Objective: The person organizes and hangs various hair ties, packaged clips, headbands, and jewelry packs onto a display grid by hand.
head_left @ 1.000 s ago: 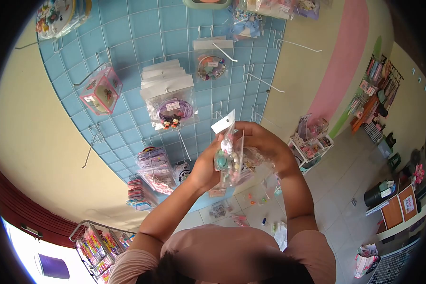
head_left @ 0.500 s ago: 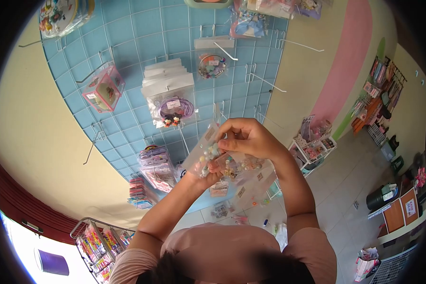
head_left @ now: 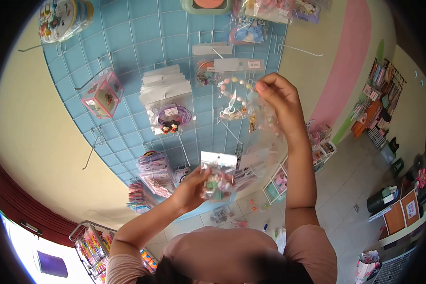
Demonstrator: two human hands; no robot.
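My right hand (head_left: 281, 100) is raised at the wire grid, its thumb and fingers pinching the right side of a clear packet with a beaded bracelet (head_left: 233, 80). Other see-through packets, partly blurred, overlap just under that hand. Lower down, my left hand (head_left: 191, 191) grips small clear packets of pastel beads (head_left: 217, 183) with a white header card. Left of the bracelet, a stack of white-topped packets with purple hair ties (head_left: 174, 113) hangs on a hook. Behind the bracelet packet is another hanging bracelet packet (head_left: 204, 66), partly covered.
The blue wall carries a white wire grid (head_left: 128, 33) with several protruding hooks (head_left: 300, 49). A pink box (head_left: 103, 94) hangs at left. Below are packed goods (head_left: 155, 173), a candy rack (head_left: 92, 246) and a white shelf cart (head_left: 275, 187). Small packets (head_left: 221, 214) lie on the floor.
My hands have moved apart. The right rose toward the grid with the bracelet packet; the left came down and left, holding the bead packets.
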